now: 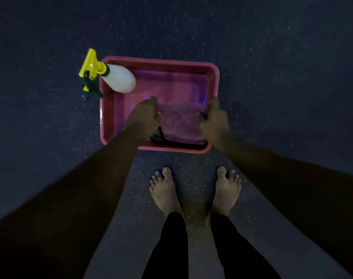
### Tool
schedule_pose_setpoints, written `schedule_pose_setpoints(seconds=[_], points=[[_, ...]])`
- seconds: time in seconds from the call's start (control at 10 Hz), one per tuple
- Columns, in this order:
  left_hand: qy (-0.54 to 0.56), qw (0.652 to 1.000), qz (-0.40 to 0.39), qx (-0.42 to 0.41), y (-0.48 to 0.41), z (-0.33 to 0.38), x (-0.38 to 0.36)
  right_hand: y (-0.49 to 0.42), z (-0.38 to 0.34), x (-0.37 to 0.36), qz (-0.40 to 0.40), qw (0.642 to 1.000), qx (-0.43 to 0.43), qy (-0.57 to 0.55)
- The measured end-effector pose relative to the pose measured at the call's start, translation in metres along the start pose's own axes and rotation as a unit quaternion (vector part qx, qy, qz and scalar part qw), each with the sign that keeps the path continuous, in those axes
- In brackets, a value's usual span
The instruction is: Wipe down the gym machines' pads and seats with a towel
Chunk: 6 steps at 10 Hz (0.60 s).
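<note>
A pink towel point(180, 122) hangs stretched between both hands over the near right part of a pink plastic tub point(213, 77) on the floor. My left hand point(145, 115) grips the towel's upper left corner. Its upper right corner is gripped by my right hand point(213, 117). The towel's lower edge reaches down into the tub, where a dark cloth or strap point(161, 138) lies under it. No gym machine shows in this view.
A white spray bottle point(119, 80) with a yellow and green trigger head leans on the tub's far left corner, nozzle hanging outside. My bare feet point(165, 190) stand just in front of the tub on dark speckled rubber flooring point(282, 57).
</note>
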<state>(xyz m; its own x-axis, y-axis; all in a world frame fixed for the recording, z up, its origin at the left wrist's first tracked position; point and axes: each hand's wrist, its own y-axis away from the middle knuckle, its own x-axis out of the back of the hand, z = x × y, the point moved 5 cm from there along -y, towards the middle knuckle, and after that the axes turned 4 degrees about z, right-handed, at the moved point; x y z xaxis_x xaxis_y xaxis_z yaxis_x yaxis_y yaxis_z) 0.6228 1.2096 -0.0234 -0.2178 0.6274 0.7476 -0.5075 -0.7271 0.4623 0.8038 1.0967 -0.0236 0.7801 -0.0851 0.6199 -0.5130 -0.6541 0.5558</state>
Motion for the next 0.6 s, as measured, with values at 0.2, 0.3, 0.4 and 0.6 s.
schedule_pose_setpoints(seconds=[0.2, 0.3, 0.4, 0.6], points=[[-0.12, 0.991, 0.034, 0.042, 0.013, 0.01, -0.015, -0.004, -0.006, -0.002, 0.04, 0.999, 0.019, 0.033], [-0.111, 0.994, -0.005, 0.009, 0.028, 0.014, -0.035, 0.008, -0.007, -0.013, 0.009, 0.995, 0.054, 0.086], [-0.076, 0.992, -0.095, 0.013, 0.026, 0.002, -0.065, 0.003, 0.009, -0.046, -0.129, 0.986, 0.033, 0.103], [-0.015, 0.991, -0.13, 0.02, 0.006, -0.014, -0.084, -0.014, 0.023, -0.066, -0.161, 0.98, 0.024, 0.112]])
